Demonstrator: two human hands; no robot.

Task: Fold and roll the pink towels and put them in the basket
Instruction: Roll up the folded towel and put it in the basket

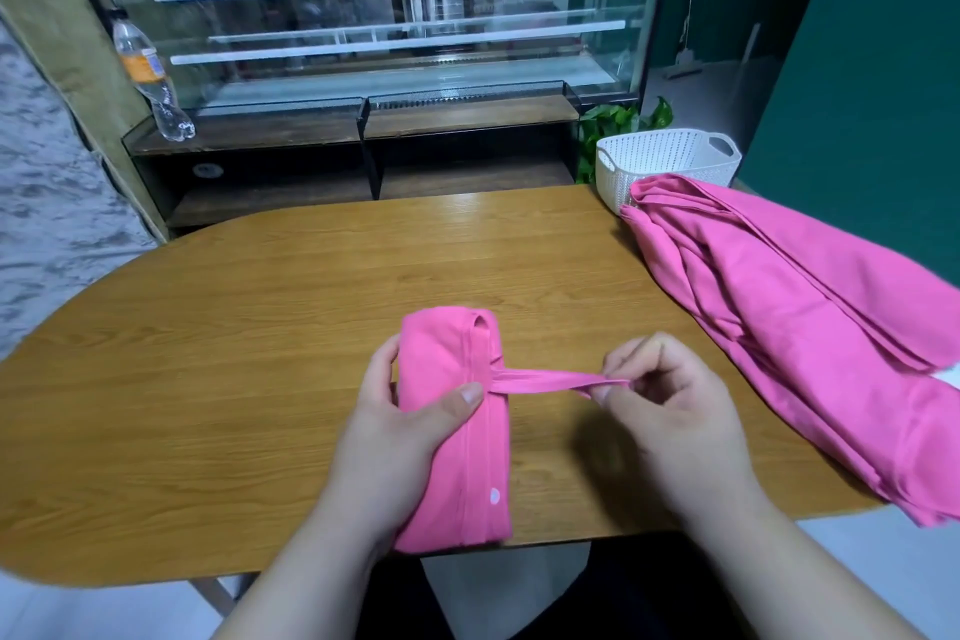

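- Wooden table (pixel 260 307), oval-ish, takes up most of the view.
- Glass display case (pixel 363 16) stands behind the table's far edge, with a dark wood ledge along its front.
- Loose pink towels (pixel 805 327) lie in a rumpled heap along the right edge and spill over it. The heap's far end touches the front of the basket.
- Rolled towel (pixel 447 431) sits at the middle of the near edge, lengthwise toward the far edge. Its near end reaches the rim (maybe hangs just past it, hard to say).
- White woven basket (pixel 670 161) is at the far right corner, with nothing visible inside from this angle.
- Left hand (pixel 395 437) grips the rolled towel, fingers curled round its left side and thumb pressing on the seam on top.
- Right hand (pixel 670 411), just right of the roll, pinches the end of the strap between thumb and fingertips.
- Plastic bottle (pixel 150 78) stands on the left end of the case's ledge.
- Thin pink strap (pixel 540 379) runs taut from the roll's seam to the right hand.
- Small white snap (pixel 494 495) is on the roll near its near end.
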